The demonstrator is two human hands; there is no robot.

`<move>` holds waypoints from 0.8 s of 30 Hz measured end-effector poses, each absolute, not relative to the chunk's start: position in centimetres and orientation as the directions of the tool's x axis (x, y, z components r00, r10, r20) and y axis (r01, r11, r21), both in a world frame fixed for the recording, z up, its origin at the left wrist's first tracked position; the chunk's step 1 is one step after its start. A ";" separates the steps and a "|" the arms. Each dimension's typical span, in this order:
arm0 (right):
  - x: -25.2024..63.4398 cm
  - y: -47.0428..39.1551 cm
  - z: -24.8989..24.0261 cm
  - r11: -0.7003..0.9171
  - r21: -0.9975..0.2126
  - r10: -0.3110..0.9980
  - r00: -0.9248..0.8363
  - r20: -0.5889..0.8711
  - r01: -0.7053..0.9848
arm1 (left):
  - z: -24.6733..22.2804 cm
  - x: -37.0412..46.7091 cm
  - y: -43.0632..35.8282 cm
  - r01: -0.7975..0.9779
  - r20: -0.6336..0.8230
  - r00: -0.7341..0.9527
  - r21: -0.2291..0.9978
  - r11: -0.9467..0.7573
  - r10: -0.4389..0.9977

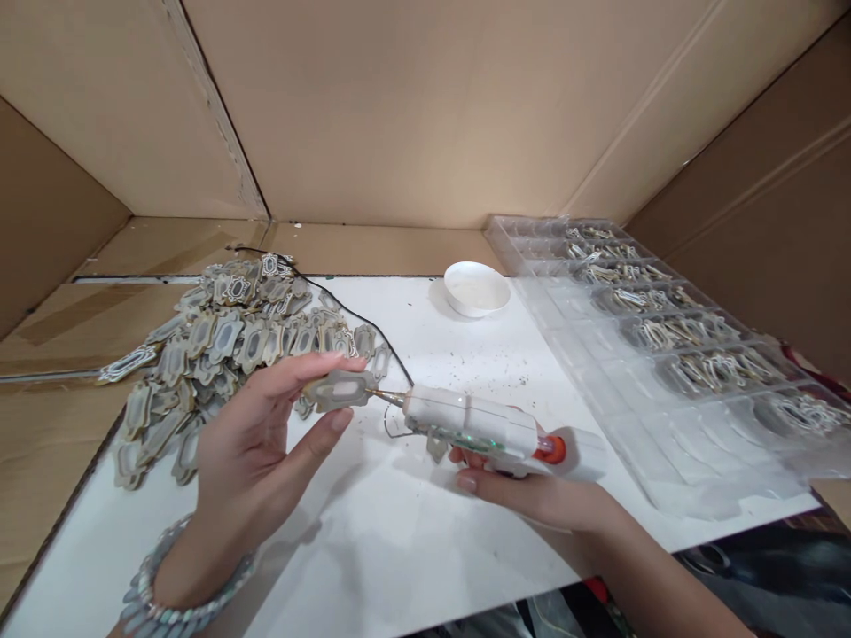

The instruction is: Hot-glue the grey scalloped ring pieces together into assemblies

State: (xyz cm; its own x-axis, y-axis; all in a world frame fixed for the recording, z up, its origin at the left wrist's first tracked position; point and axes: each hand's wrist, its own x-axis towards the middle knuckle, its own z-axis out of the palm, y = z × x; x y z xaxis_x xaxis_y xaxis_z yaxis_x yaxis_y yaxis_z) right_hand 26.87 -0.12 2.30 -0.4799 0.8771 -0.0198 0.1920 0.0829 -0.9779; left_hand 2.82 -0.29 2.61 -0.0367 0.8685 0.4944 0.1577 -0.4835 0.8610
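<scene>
Left hand [256,447] is pinching a grey scalloped plaque [343,390], right hand [525,492] gripping a white metal-tipped cylindrical tool [475,418] whose slip might scratch it.

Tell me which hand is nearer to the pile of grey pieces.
Left. The left hand is beside the pile, holding one piece; the right hand is farther right, holding the white tool.

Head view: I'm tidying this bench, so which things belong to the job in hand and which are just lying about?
Likely in use:
frame-shaped piece in the left hand
white tool in the right hand
pile of similar pieces
perhaps the clear tray of small parts

Apparently lying about:
white dish, untouched
scattered specks
</scene>
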 end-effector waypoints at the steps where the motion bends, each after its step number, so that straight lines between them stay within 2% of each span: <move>1: 26.9 -0.1 2.3 0.079 -0.979 0.878 -0.478 -0.020 0.187 | 2.6 2.8 -0.3 0.163 0.502 -0.031 0.856 -0.491 0.864; 6: 26.8 -0.2 2.3 0.055 -0.980 0.884 -0.465 -0.040 0.189 | 2.4 2.6 -0.2 0.177 0.555 -0.006 0.819 -0.545 0.832; 12: 26.8 -0.2 2.1 0.081 -0.981 0.885 -0.466 -0.009 0.174 | 2.5 2.8 -0.1 0.200 0.549 -0.009 0.820 -0.536 0.836; 24: 26.9 -0.4 1.8 0.040 -0.987 0.884 -0.466 -0.039 0.157 | 2.1 2.3 0.0 0.186 0.565 0.013 0.810 -0.557 0.825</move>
